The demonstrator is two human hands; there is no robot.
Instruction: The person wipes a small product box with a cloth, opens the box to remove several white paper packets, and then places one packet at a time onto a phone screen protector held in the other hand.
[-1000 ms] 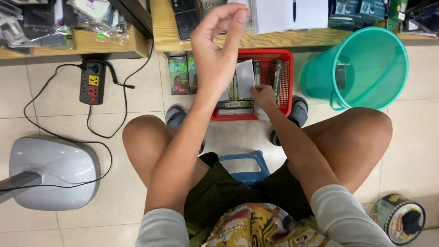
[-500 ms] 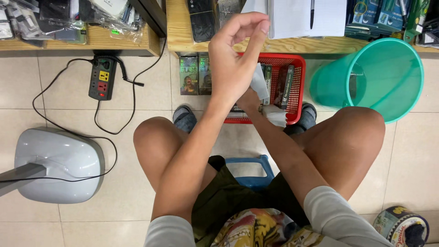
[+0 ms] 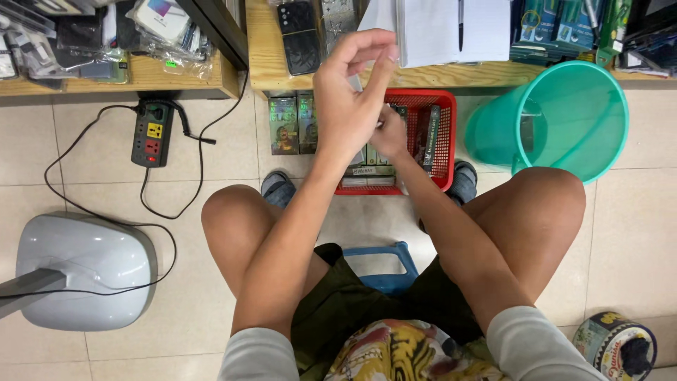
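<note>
My left hand (image 3: 349,99) is raised in front of me, above the red plastic basket (image 3: 441,141). Its thumb and forefinger are pinched together, and I see nothing clearly between them. My right hand (image 3: 390,132) reaches into the basket just behind and below the left hand. It lies against a pale flat packet (image 3: 360,156), and the left hand hides its fingertips. The basket holds several flat boxed packets standing on edge. It sits on the floor between my feet, against a wooden shelf (image 3: 268,56).
A teal bucket (image 3: 564,120) stands right of the basket. A power strip (image 3: 151,132) with a black cable and a grey appliance base (image 3: 84,271) lie to the left. Two small boxes (image 3: 296,125), a blue stool (image 3: 381,264) and a round tin (image 3: 613,346) are nearby.
My left hand's fingers have curled closer into a pinch. My right hand has risen inside the basket toward the left hand.
</note>
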